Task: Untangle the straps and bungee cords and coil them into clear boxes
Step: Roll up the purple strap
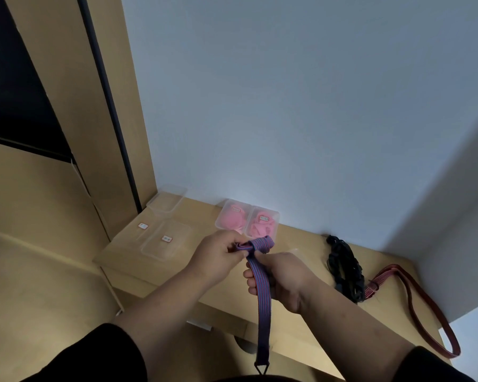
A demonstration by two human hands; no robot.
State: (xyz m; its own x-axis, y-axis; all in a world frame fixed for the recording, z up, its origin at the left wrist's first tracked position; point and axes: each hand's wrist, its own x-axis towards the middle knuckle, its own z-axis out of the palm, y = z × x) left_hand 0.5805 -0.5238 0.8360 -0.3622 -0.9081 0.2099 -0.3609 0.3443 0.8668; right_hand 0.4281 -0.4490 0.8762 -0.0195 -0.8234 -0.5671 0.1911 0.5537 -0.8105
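Observation:
A flat blue-and-red striped bungee cord is held up over the wooden table. My left hand pinches its folded upper end, where a loop curls over. My right hand grips the cord just below, and the rest hangs straight down to a black metal hook. Two clear boxes by the wall hold pink coiled straps. An empty clear box stands at the back left.
Two clear lids with small labels lie on the table's left part. A black tangled strap lies to the right, and a red striped bungee cord loops over the table's right edge. A white wall rises behind.

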